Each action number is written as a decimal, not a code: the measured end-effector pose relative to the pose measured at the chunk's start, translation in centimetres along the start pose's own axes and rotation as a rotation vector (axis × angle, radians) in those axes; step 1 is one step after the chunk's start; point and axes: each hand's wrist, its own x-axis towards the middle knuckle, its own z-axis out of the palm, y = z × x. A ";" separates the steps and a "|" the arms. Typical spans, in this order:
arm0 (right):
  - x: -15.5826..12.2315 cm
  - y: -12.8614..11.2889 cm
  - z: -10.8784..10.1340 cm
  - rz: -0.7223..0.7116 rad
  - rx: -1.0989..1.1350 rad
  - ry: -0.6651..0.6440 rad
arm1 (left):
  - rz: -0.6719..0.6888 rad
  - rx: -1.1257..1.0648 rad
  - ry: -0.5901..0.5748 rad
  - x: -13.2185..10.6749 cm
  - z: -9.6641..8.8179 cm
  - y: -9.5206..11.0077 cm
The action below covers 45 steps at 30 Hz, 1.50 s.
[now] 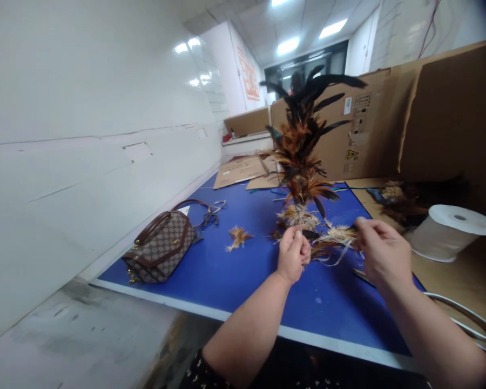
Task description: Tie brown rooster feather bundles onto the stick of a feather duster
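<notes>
My left hand (294,251) is closed round the thin stem of a tall feather plume (302,146), which stands upright above the fist. Its feathers are black at the top, with orange-brown ones lower down. Off to the right, my right hand (383,251) is raised with thumb and fingers pinched together. Whatever those fingers hold, if anything, is too blurred to make out. Between and behind the hands lie loose pale and brown feathers (340,233) with whitish strands among them. A small tan feather tuft (238,237) rests on the blue table mat to the left.
A patterned handbag (162,248) sits at the left of the blue mat (235,286), beside the white wall. On the right stand a large white spool (445,237) and dark feathers (405,208). Cardboard panels (372,124) close off the back; flat cardboard (238,172) lies before them.
</notes>
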 end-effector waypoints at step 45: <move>-0.5 4.2 4.1 -0.402 -0.356 -0.275 | -0.054 0.213 0.048 -0.2 0.4 -1.7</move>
